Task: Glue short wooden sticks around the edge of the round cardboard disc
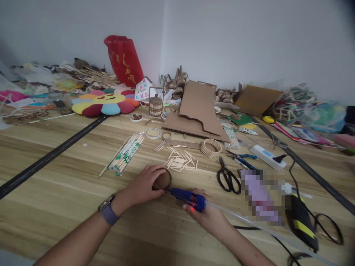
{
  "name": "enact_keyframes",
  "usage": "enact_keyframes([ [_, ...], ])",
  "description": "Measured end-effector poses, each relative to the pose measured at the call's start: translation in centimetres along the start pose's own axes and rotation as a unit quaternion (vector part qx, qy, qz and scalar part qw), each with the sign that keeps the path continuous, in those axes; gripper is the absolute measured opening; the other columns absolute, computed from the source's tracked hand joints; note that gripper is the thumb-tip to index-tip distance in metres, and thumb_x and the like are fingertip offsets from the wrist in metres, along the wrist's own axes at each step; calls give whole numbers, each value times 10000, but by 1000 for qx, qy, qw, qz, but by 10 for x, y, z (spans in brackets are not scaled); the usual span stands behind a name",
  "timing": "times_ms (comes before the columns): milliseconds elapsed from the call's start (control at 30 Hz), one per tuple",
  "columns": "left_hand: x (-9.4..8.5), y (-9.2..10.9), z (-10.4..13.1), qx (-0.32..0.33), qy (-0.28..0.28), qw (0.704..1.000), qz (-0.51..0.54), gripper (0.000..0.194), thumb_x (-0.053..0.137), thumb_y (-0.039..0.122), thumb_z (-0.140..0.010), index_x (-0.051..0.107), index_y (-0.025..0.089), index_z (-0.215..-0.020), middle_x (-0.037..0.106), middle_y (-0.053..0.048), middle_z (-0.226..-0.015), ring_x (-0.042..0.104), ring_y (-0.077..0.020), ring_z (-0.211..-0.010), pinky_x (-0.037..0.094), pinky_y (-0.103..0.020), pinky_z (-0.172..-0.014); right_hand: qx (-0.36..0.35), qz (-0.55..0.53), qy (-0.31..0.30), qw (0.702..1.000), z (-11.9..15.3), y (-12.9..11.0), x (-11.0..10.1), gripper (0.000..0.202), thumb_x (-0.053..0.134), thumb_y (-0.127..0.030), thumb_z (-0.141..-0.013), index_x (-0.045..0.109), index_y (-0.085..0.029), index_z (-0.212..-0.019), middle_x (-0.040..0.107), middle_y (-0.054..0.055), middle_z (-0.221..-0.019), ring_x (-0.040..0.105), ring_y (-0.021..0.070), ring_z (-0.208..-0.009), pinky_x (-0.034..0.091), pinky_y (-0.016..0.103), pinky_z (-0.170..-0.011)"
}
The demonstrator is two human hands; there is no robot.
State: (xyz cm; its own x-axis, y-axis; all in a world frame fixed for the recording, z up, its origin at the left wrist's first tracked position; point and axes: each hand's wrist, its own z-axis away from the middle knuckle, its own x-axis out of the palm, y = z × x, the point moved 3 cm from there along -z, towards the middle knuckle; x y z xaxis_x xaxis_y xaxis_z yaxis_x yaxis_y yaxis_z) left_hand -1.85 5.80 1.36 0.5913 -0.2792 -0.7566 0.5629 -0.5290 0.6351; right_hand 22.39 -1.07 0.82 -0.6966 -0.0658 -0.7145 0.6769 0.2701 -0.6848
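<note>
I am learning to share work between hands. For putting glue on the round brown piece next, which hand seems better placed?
Probably the right hand: it holds the blue glue gun, pointed at the round brown piece. The left hand is occupied holding that piece.

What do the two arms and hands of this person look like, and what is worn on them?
The left hand has no glove; a watch with a greyish-purple strap circles its wrist. The right hand shows neither glove nor watch. No sleeves are visible.
</note>
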Motion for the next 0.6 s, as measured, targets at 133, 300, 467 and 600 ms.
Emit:
enact_keyframes([
  [133, 1, -2, 0, 4, 5, 1000, 4, 640, 746, 218, -746, 576, 247, -1362, 530, -111, -1507, 457, -341, -1392, 377, -531, -1172, -4, 3, 11, 1000, 0, 2, 1, 256, 697, -478, -849, 760, -236, -902, 782, 82, -943, 709, 283, -931, 571, 386, -870],
  [300, 1, -1, 0, -2, 4, 1000, 5, 645, 749, 218, -735, 579, 237, -1357, 534, -119, -1503, 455, -349, -1394, 374, -540, -1177, -20, 11, 14, 1000, 0, -2, 1, 228, 683, -448, -862, 759, -234, -869, 786, 76, -920, 712, 279, -908, 563, 388, -870],
  [467, 1, 0, 0, -5, 6, 1000, 3, 652, 744, 198, -734, 573, 226, -1363, 535, -124, -1501, 460, -338, -1388, 374, -529, -1178, -20, 19, 11, 1000, 0, -4, -1, 224, 679, -446, -870, 746, -233, -855, 781, 72, -896, 705, 264, -864, 554, 374, -847],
  [600, 1, -1, 0, 3, 10, 1000, 5, 654, 739, 194, -736, 573, 243, -1367, 542, -110, -1493, 472, -332, -1373, 389, -520, -1162, -24, 17, 2, 1000, -1, -5, -1, 240, 676, -464, -879, 728, -236, -827, 769, 63, -849, 697, 252, -824, 551, 366, -822],
])
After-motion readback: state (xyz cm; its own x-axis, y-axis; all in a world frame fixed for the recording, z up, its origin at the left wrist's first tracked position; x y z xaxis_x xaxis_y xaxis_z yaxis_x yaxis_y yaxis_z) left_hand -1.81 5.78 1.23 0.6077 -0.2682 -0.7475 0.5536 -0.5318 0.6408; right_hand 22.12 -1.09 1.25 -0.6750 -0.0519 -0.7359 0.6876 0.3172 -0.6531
